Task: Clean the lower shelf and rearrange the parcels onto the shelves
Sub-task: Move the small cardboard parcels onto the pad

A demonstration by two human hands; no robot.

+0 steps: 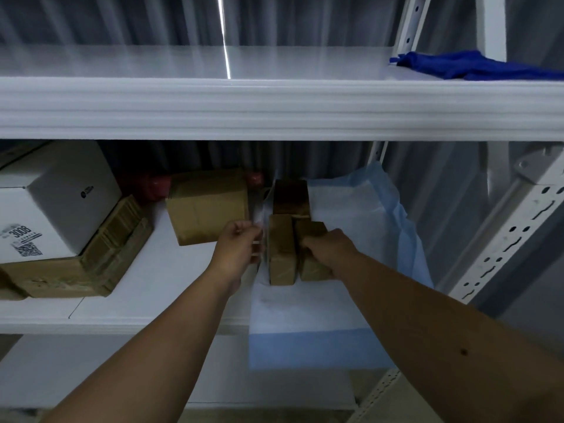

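1. The right hand (328, 250) has its grip closed on a small brown parcel (311, 257) at centre frame
2. The left hand (241, 242) pinches the thin edge of the white-and-blue sheet (360, 215), just left of a second small parcel (280, 254)
3. Both parcels stand side by side on the sheet, with a darker parcel (290, 196) behind them
4. The sheet covers the right part of the lower shelf (171, 282) and hangs over its front edge
5. Left of centre lies a larger brown parcel (207, 209); at far left a white box (52, 196) rests on a flat brown parcel (91, 264)
6. A blue cloth (476, 65) lies on the upper shelf (274, 108), upper right
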